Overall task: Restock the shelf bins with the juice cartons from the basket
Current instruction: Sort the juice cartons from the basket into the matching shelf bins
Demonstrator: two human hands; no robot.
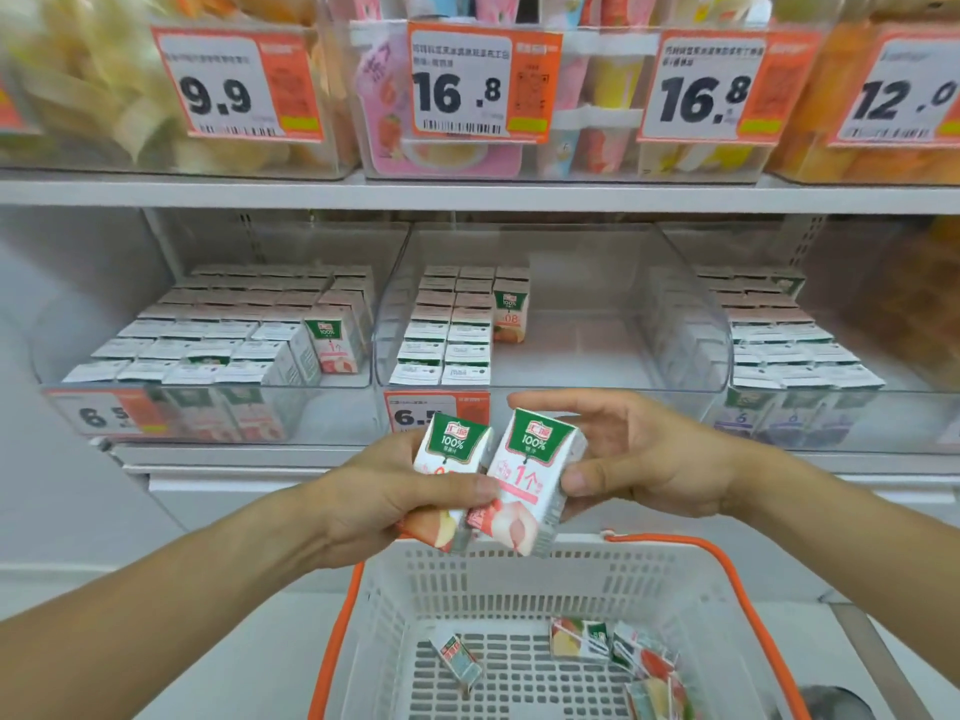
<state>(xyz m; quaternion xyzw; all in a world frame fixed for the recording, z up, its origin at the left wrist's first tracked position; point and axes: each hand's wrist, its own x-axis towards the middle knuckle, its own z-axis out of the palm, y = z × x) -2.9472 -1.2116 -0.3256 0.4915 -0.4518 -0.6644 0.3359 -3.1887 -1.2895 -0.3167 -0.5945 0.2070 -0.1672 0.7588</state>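
Observation:
I hold two small white-and-green juice cartons side by side above the basket. My left hand grips the left carton, its thumb lying across the fronts. My right hand pinches the right carton between thumb and fingers. The white basket with orange handles sits below, holding several loose cartons on its floor. Straight ahead is the clear middle shelf bin, with two full columns and a short third column of cartons on its left side and bare floor on its right.
The left bin is almost full of cartons. The right bin also holds many. The upper shelf carries bins of pouches behind large price tags. A 6.5 price label hangs below the middle bin.

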